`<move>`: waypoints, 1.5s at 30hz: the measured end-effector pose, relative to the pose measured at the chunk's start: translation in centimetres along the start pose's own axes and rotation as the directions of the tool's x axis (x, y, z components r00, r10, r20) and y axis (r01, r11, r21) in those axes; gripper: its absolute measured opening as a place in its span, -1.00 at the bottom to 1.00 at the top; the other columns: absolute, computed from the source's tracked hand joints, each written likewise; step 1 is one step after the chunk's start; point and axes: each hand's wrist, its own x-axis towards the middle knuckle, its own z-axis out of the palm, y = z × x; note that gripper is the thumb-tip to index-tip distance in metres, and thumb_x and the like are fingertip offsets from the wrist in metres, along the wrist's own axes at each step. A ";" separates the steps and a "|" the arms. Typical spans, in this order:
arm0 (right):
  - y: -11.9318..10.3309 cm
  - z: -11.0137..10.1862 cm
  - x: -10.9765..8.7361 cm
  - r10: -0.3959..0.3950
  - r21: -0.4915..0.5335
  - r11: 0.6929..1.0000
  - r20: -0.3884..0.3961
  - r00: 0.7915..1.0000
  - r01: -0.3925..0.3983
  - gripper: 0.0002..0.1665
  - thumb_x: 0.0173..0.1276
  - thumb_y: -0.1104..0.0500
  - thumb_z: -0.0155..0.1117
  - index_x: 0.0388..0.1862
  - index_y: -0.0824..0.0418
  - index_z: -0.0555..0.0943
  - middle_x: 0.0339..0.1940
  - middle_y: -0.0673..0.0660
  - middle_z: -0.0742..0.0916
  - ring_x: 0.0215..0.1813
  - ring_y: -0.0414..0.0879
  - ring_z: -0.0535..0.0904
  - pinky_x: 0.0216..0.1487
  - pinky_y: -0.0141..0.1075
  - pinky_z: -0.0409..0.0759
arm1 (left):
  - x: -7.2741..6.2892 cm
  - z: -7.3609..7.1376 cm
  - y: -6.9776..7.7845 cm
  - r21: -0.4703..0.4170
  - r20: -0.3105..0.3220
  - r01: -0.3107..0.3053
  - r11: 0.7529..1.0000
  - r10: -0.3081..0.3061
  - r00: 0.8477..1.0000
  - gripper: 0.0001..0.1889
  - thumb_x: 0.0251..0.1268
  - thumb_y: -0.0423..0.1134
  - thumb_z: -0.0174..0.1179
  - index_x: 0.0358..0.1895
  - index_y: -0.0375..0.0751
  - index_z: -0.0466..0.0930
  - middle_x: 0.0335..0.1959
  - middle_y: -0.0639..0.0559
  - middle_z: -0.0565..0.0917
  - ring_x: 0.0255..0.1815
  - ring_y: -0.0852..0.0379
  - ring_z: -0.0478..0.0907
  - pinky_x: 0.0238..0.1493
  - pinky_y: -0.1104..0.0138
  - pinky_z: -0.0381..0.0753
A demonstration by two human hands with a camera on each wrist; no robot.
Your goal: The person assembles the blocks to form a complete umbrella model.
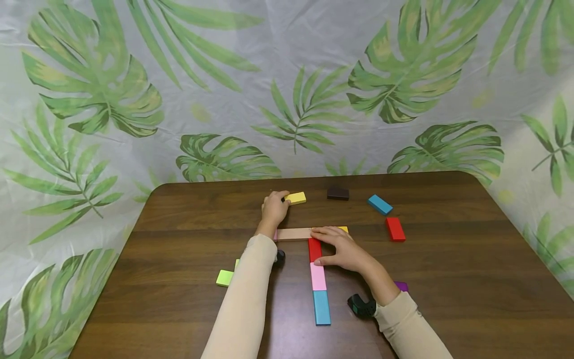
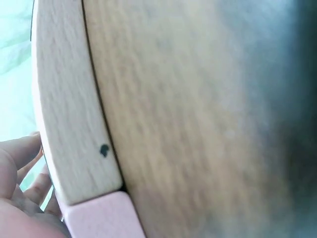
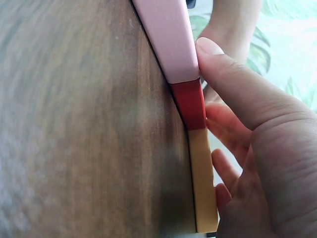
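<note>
My left hand is at the far side of the table, its finger and thumb pinching the left end of a yellow block. My right hand rests over the corner where a row and a column of flat blocks meet. Its thumb touches a pink block, while its fingers lie along the far side of a red block and an orange-yellow block. A natural wood block lies left of that corner; a blue block ends the column nearest me.
Around the arrangement lie a dark brown block, a blue block and a red block. Green blocks are partly behind the left sleeve. A purple block shows beside the right wrist. A leaf-patterned cloth hangs behind the table.
</note>
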 end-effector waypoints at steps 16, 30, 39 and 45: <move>-0.2 0.0 0.1 -0.001 -0.008 1.000 0.008 1.000 0.001 -0.15 0.00 -0.17 0.36 0.26 0.14 0.38 0.27 0.04 0.39 0.30 0.08 0.13 0.24 0.06 0.03 | 0.4 0.0 -0.7 -0.009 -0.016 0.039 0.999 -0.039 0.999 -0.65 0.28 -0.19 0.07 0.14 -0.02 0.48 0.16 -0.07 0.41 0.09 -0.13 0.31 0.03 0.08 0.26; -0.3 0.0 0.0 0.000 -0.007 1.000 0.007 1.000 0.000 -0.15 0.00 -0.17 0.36 0.26 0.13 0.38 0.27 0.05 0.40 0.31 0.11 0.12 0.23 0.08 0.03 | 0.3 -0.7 -1.2 -0.022 0.017 -0.009 1.000 0.010 1.000 -0.62 0.30 -0.17 0.05 0.18 -0.05 0.43 0.23 -0.14 0.33 0.18 -0.19 0.23 0.12 0.01 0.21; -0.3 0.0 0.0 0.010 0.001 1.000 0.003 1.000 -0.010 -0.15 0.00 -0.16 0.36 0.26 0.14 0.38 0.26 0.06 0.40 0.30 0.13 0.12 0.23 0.10 0.02 | 0.1 -2.6 -2.5 -0.117 0.108 -0.136 0.984 0.149 0.983 -0.60 0.33 -0.22 0.01 0.22 -0.15 0.38 0.20 -0.18 0.33 0.20 -0.17 0.24 0.14 0.04 0.26; -0.2 -0.1 -0.1 0.015 -0.005 1.000 0.007 1.000 -0.015 -0.15 0.00 -0.18 0.35 0.27 0.12 0.37 0.27 0.05 0.39 0.31 0.12 0.11 0.24 0.10 0.01 | -0.3 -3.7 -3.6 -0.147 0.180 -0.167 0.975 0.193 0.965 -0.58 0.34 -0.18 0.00 0.25 -0.13 0.34 0.19 -0.16 0.33 0.10 -0.12 0.35 0.02 0.08 0.37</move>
